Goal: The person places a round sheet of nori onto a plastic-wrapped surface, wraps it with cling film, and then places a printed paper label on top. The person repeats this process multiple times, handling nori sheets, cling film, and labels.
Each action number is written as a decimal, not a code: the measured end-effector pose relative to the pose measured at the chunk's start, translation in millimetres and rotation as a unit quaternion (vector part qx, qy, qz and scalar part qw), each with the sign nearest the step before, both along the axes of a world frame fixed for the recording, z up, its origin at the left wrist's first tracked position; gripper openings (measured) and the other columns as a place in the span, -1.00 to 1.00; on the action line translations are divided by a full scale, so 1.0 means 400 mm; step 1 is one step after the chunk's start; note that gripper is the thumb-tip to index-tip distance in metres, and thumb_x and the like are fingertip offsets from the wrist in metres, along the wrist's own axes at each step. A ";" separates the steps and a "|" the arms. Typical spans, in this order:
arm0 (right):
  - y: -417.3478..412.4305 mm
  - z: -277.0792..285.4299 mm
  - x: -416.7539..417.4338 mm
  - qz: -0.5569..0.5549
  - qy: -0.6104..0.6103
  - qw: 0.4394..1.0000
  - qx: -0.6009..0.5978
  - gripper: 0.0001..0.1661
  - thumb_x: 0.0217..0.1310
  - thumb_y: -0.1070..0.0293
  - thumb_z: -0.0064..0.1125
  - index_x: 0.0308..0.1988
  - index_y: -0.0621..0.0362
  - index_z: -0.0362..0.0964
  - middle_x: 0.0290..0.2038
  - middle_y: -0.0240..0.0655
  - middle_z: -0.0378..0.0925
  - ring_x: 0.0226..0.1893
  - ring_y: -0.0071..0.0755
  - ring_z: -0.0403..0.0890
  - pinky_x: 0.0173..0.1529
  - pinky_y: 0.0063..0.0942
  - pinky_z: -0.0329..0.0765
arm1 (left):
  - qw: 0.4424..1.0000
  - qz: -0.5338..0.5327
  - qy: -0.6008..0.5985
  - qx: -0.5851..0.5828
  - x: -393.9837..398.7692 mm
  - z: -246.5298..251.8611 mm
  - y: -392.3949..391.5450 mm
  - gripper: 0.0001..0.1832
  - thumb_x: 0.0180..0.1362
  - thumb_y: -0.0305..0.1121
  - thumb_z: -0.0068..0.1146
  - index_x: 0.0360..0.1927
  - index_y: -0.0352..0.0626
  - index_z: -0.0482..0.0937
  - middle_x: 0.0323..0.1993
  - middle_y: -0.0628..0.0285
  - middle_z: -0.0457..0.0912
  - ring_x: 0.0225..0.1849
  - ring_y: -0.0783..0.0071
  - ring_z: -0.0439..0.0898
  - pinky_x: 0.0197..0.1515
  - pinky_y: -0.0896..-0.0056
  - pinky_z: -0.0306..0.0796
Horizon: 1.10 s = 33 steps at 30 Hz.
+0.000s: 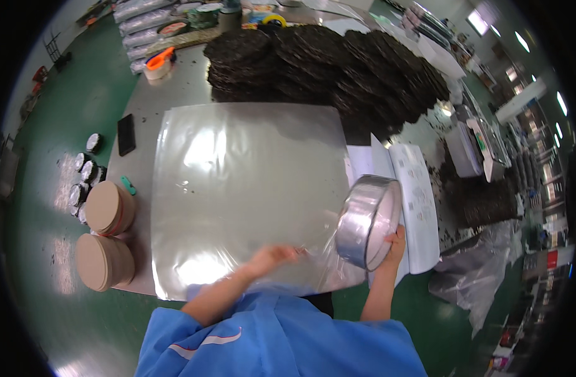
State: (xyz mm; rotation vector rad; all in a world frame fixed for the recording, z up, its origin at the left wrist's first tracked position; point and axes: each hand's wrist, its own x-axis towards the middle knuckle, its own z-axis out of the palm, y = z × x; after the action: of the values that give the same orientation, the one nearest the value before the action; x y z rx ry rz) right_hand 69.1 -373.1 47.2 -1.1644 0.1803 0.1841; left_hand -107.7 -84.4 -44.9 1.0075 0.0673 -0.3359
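A short, wide cylinder wrapped in shiny silvery film [363, 217] is tilted at the right side of a stack of clear plastic sheets [250, 174]. My right hand [395, 245] grips its lower right rim, near the pale round end. Over the lower middle of the sheets is my left hand [274, 259], blurred; whether its fingers hold anything cannot be told. Beside the cylinder, to the right, lie curled white printed sheets [415, 207].
Dark, rough round discs [311, 61] are piled at the back of the metal table [146, 99]. On its left are a black phone [126, 135], a teal cutter [128, 185], stacks of brown discs [106, 261] and a tape roll with orange dispenser [159, 63]. Clear film [476, 268] hangs at the right.
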 end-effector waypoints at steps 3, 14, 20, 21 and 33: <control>-0.015 -0.030 0.031 0.184 -0.079 0.979 -0.037 -0.75 -0.35 0.61 -0.08 -0.45 0.20 0.29 -0.06 -0.04 0.51 -0.23 -0.20 0.58 -0.09 -0.35 0.62 | 0.919 0.229 -0.011 -0.320 0.059 0.104 0.118 -0.81 0.35 -0.30 -0.06 -0.17 -0.16 0.54 0.27 -0.04 0.37 0.35 0.23 0.29 0.38 0.17 0.12; 0.292 0.002 -0.018 0.300 -0.052 0.930 -0.204 -0.75 -0.47 0.72 -0.11 -0.74 0.13 0.06 0.11 0.03 0.50 -0.39 -0.56 0.44 -0.44 -0.71 0.23 | 0.959 0.207 -0.164 -0.102 0.011 0.338 0.085 -0.80 0.39 -0.26 -0.09 -0.30 -0.14 0.40 0.34 -0.26 0.22 0.39 0.09 0.20 0.40 0.17 -0.03; -0.114 0.105 -0.008 0.147 -0.074 0.947 -0.276 -0.72 -0.58 0.65 -0.08 -0.70 0.11 0.03 0.13 0.03 0.49 -0.08 -0.36 0.49 -0.16 -0.68 0.30 | 0.972 0.091 -0.176 0.125 0.014 0.392 0.126 -0.80 0.39 -0.35 -0.11 -0.33 -0.20 0.44 0.27 -0.03 0.40 0.33 0.27 0.33 0.34 0.26 0.13; -0.211 0.111 -0.004 0.138 -0.083 0.952 -0.261 -0.68 -0.61 0.66 -0.06 -0.66 0.11 0.05 0.20 0.07 0.40 0.10 -0.16 0.47 0.07 -0.56 0.38 | 0.978 0.073 -0.161 0.110 0.020 0.393 0.125 -0.80 0.39 -0.35 -0.10 -0.34 -0.20 0.45 0.26 -0.02 0.41 0.31 0.29 0.35 0.33 0.28 0.15; -0.064 0.204 -0.136 0.150 -0.040 0.987 -0.046 -0.78 -0.41 0.65 -0.06 -0.58 0.12 0.20 0.04 0.03 0.50 -0.16 -0.20 0.59 -0.12 -0.42 0.59 | 0.990 0.135 -0.023 -0.019 0.063 0.371 0.113 -0.75 0.40 -0.29 -0.12 -0.30 -0.24 0.49 0.19 -0.09 0.46 0.22 0.38 0.41 0.23 0.50 0.23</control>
State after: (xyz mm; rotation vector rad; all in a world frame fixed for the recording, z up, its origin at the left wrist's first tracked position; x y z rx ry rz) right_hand 14.8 -398.6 128.6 -1.2851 -0.0592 0.3970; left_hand -82.5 -39.2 103.5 0.9540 0.1532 -0.0668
